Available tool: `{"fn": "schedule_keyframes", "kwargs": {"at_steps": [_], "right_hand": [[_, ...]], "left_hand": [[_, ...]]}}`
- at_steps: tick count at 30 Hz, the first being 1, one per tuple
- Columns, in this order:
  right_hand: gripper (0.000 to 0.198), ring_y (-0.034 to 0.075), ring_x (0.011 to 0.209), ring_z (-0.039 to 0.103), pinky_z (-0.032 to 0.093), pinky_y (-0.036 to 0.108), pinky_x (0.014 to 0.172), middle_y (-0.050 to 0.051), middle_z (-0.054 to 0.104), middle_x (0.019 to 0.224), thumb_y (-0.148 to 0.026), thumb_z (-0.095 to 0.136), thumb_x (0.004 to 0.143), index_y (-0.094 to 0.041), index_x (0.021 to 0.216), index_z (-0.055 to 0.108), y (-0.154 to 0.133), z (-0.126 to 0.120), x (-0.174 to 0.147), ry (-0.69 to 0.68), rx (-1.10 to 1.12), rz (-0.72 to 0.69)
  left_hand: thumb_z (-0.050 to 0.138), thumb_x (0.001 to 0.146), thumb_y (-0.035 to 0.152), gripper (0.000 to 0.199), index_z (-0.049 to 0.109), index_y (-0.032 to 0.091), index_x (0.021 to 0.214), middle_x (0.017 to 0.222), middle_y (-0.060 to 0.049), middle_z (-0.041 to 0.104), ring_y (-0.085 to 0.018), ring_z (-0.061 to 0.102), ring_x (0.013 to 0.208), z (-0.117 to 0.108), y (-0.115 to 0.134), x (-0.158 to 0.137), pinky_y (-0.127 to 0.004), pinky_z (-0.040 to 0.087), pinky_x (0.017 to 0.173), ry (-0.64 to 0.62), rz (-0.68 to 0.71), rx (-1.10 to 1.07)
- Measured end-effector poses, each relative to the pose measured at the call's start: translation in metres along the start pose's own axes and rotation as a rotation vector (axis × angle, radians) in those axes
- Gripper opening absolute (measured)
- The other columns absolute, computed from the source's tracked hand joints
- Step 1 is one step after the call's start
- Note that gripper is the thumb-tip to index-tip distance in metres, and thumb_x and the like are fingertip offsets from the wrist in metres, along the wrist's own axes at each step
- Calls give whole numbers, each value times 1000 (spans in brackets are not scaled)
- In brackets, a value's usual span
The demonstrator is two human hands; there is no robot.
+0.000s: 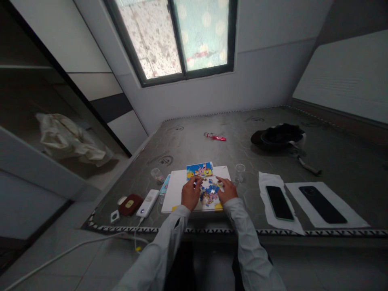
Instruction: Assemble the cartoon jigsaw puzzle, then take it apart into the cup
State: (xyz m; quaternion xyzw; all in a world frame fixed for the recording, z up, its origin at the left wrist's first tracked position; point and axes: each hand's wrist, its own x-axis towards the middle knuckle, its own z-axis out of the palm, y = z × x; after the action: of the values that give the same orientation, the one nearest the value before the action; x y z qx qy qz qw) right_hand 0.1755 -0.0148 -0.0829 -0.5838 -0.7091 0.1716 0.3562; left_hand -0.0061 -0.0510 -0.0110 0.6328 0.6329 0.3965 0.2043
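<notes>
While the left grip [190,195] gapes slightly, the right grip [228,192] touches the puzzle [208,196].

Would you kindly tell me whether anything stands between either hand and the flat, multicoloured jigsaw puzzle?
Nothing visible does: the left hand and right hand flank the flat, multicoloured jigsaw puzzle at close quarters.

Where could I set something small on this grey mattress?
Bare patches lie between the red item and the cap, and between the red item and the picture card. It's crowded around the left hand, right hand and puzzle.
</notes>
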Motion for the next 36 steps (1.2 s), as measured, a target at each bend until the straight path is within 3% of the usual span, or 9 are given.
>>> {"fn": "schedule_keyframes", "kwargs": {"at_steps": [7,11,16,24,30,36], "right_hand": [[42,22,101,60,42,36,90,6,69,108,-12,56,76,-25,112,73,-2,-5,0,-21,23,-1],[28,19,95,62,45,37,89,4,71,104,-29,62,86,-23,111,71,-4,-7,2,-50,64,-30],[27,17,89,64,49,39,88,3,70,95,-43,63,90,-18,97,69,-6,-6,3,-100,86,-67],[18,18,84,61,44,36,84,1,74,86,-41,69,83,-23,84,74,-16,-12,0,-57,90,-53],[19,18,73,60,43,32,75,1,72,75,-41,67,78,-24,74,74,-27,-11,-1,-5,126,41],[19,15,74,60,46,30,76,-1,73,79,-42,66,80,-25,83,75,-28,-14,0,-40,195,43]], "left_hand": [[54,96,41,30,65,14,102,92,-4,69,-13,64,76,5,-13,-1,-34,56,76,-77,-52,-14],[56,95,39,28,65,14,104,95,-4,69,-14,65,80,6,-13,-2,-35,56,77,-136,-48,-22],[57,95,37,26,66,15,103,98,-5,70,-15,66,84,8,-2,-3,-36,57,81,-201,-6,-43],[58,95,37,25,66,15,103,98,-5,69,-14,66,82,8,4,-5,-35,57,79,-180,-70,-4],[58,94,38,26,66,16,106,104,-6,69,-16,66,88,12,6,-8,-38,56,85,-114,-136,1],[58,95,37,27,64,15,110,106,-7,67,-16,65,90,13,2,-3,-37,57,81,-155,-187,-59]]}}
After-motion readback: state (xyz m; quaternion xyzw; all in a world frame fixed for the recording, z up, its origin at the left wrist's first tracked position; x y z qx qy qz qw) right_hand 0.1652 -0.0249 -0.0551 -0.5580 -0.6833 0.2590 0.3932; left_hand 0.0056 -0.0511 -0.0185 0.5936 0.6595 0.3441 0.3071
